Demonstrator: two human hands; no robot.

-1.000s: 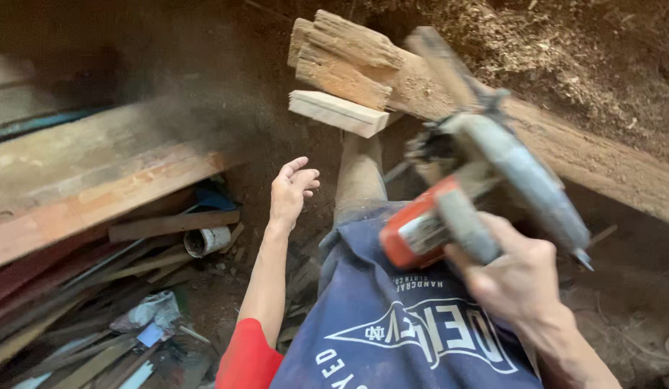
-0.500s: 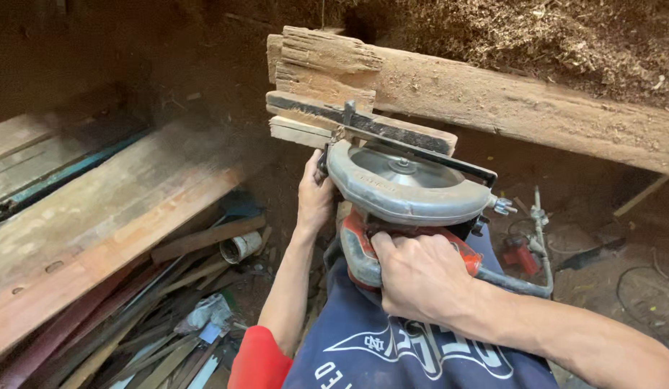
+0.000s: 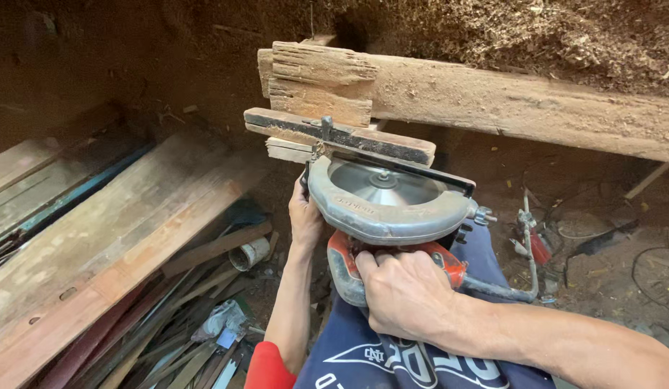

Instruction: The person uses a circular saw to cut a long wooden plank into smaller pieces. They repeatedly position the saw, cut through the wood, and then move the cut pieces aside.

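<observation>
Head view: right hand (image 3: 405, 294) is wrapped tight round the red handle of a grey metal circular saw (image 3: 386, 205), centre scene, base plate against a small dark wooden block (image 3: 339, 136). Left hand (image 3: 304, 216) grips the saw's left guard edge. Behind lies a long weathered timber beam (image 3: 507, 101).

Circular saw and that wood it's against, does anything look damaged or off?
Yes. The circular saw, gripped by the right hand, meets a small wood piece that the left hand supports in mid-air, close to the guard. The beam end is cracked and splintered, with sawdust heaped above.
</observation>
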